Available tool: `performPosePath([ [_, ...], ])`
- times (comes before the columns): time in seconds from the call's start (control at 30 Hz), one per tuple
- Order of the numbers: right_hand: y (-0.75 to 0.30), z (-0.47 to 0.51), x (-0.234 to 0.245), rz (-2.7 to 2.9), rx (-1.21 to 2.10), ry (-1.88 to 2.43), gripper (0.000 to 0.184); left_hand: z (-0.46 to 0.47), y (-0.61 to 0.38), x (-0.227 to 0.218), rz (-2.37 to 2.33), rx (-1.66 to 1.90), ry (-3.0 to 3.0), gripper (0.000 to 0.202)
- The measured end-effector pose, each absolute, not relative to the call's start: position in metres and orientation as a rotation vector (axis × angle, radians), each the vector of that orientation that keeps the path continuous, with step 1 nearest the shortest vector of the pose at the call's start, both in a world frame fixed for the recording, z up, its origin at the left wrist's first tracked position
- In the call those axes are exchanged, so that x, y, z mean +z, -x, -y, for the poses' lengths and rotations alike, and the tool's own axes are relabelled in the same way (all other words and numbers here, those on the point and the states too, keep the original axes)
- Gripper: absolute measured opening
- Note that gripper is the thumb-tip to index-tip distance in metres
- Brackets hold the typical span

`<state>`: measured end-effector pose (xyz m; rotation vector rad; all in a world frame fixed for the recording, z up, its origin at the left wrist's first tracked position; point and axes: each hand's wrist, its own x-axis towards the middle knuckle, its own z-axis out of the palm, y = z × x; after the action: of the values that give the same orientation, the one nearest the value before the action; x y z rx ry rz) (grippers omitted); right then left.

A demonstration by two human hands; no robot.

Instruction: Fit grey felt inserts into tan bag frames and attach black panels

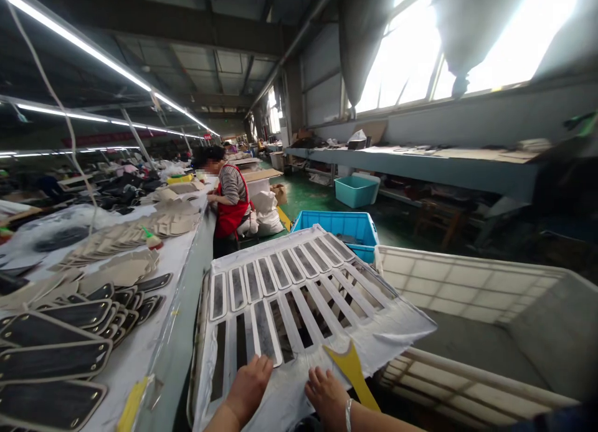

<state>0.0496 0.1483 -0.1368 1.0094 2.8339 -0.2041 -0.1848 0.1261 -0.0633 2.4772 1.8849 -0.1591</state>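
A tilted rack (303, 357) wrapped in white sheeting stands in front of me. Its upper row holds several long dark panels (266, 275) with pale rims. In the lower row, one such panel (266, 332) lies near the left, among narrow strips and dark gaps. At its lower end is my left hand (250, 385), with the fingers bent together against it; their tips are partly hidden. My right hand (327, 391) rests on the sheeting at the rack's near edge, fingers apart and nothing in them. Just right of it is a yellow forked piece (352, 373).
On the left table (172, 307) lie stacked dark panels (56, 354), beige pieces (126, 239) and a glue bottle (152, 239). A large white crate (471, 366) borders the rack's right. Behind stand a blue bin (334, 219) and a person in a red apron (233, 211).
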Motion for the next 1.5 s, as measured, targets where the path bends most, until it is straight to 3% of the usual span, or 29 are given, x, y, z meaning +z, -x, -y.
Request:
performPosePath([
  [0.23, -0.076, -0.155, -0.104, -2.857, -0.577, -1.049, 0.066, -0.117, 0.188, -0.066, -1.705, -0.143, -2.710, 0.023],
  [0.3, -0.071, -0.163, -0.100, -2.755, -0.894, -1.244, 0.056, -0.117, 0.192, -0.068, -1.634, -0.130, -2.778, 0.021],
  [0.4, -0.045, -0.187, -0.093, -2.417, -1.411, -1.624, 0.024, -0.128, 0.186, -0.071, -1.573, -0.082, -2.851, 0.018],
  [0.43, -0.033, -0.196, -0.091, -2.330, -1.518, -1.681, 0.023, -0.133, 0.181, -0.073, -1.526, -0.071, -2.876, 0.018],
  [0.6, 0.024, -0.223, -0.087, -2.014, -1.849, -1.677, 0.049, -0.147, 0.152, -0.089, -1.286, -0.040, -2.949, 0.018],
  [0.77, 0.058, -0.226, -0.087, -2.016, -1.844, -1.691, 0.041, -0.129, 0.162, -0.095, -1.432, 0.037, -2.868, 0.031],
  [0.93, 0.074, -0.236, -0.064, -2.365, -1.841, -1.680, 0.044, -0.080, 0.204, -0.144, -2.118, 0.336, -2.229, 0.066],
  [1.0, 0.078, -0.242, -0.048, -2.488, -1.901, -1.626, 0.047, -0.063, 0.216, -0.173, -2.039, 0.197, -2.061, 0.078],
  [1.1, 0.074, -0.256, -0.021, -2.550, -2.037, -1.549, 0.045, -0.054, 0.226, -0.193, -1.935, 0.181, -1.925, 0.076],
  [1.17, 0.064, -0.264, -0.001, -2.519, -2.160, -1.469, 0.042, -0.060, 0.233, -0.177, -1.989, 0.444, -1.701, 0.077],
  [1.27, 0.035, -0.264, 0.032, -2.439, -2.313, -1.336, 0.041, -0.074, 0.245, -0.115, -1.878, 0.993, -1.192, 0.066],
  [1.43, -0.018, -0.218, 0.084, -2.217, -2.649, -0.758, 0.041, -0.069, 0.223, 0.007, -1.205, 1.372, -1.052, 0.069],
  [1.5, -0.032, -0.195, 0.097, -2.236, -2.662, -0.617, 0.048, -0.054, 0.197, 0.043, -1.195, 1.361, -0.928, 0.054],
])
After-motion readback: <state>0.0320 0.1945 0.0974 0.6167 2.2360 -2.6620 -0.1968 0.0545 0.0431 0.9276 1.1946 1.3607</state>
